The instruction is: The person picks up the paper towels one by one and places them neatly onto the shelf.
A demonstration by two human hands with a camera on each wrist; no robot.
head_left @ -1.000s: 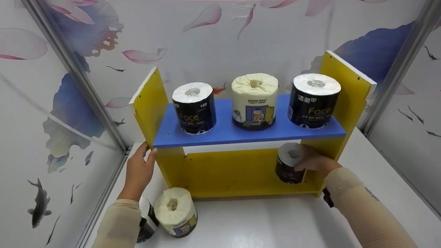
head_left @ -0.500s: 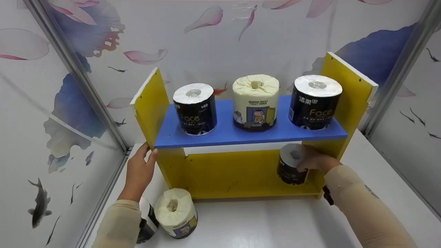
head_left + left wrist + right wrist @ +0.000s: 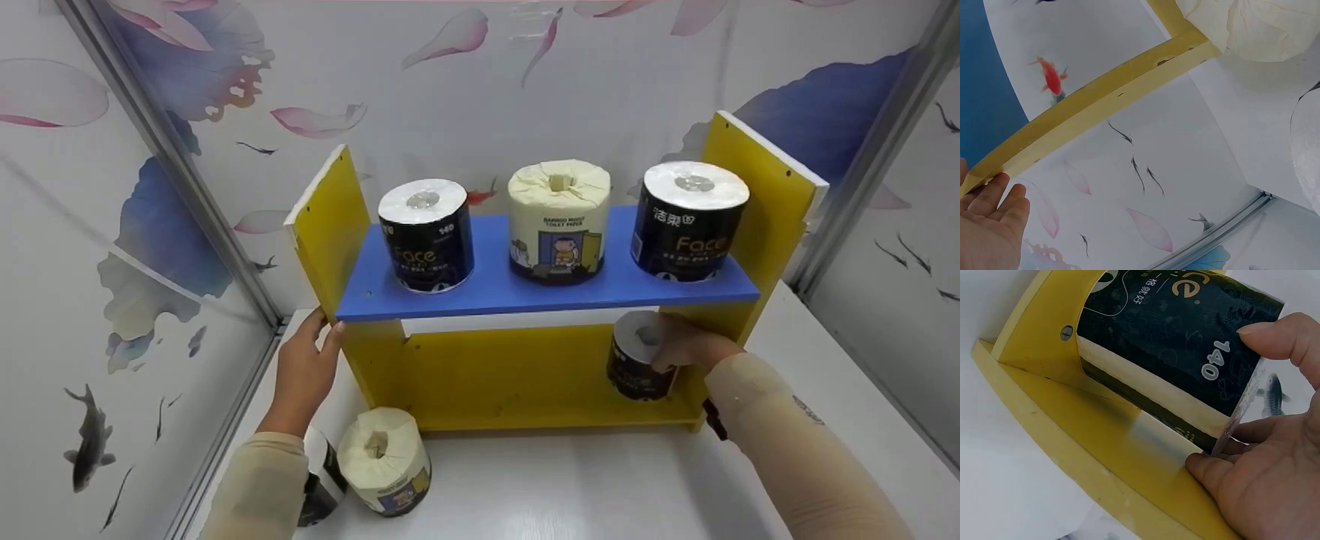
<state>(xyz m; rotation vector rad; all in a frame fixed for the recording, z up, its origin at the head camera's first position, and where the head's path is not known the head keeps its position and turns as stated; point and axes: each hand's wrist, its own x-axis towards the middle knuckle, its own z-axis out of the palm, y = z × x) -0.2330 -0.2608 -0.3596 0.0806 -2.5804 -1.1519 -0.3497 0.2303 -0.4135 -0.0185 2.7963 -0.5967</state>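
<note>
A yellow shelf unit [image 3: 480, 375] with a blue upper board [image 3: 487, 289] stands on the white table. My left hand [image 3: 304, 371] holds the edge of its left side panel, thumb toward the front; the left wrist view shows the fingers [image 3: 1002, 197] against that panel. On the lower level at the right, my right hand [image 3: 690, 343] grips a black-wrapped toilet roll [image 3: 636, 367] from above. In the right wrist view, thumb and fingers span the top end of the roll [image 3: 1168, 343], close beside the yellow right panel [image 3: 1089, 444].
On the blue board stand a black-wrapped roll [image 3: 427, 244], a cream paper-wrapped roll [image 3: 559, 225] and another black roll [image 3: 686, 232]. Another cream roll [image 3: 386, 465] stands on the table [image 3: 555, 487] at the front left, beside a black roll [image 3: 322, 487] partly hidden by my left forearm.
My right hand and the black toilet roll have shifted slightly right, toward the right panel. The left hand keeps its place on the left panel.
</note>
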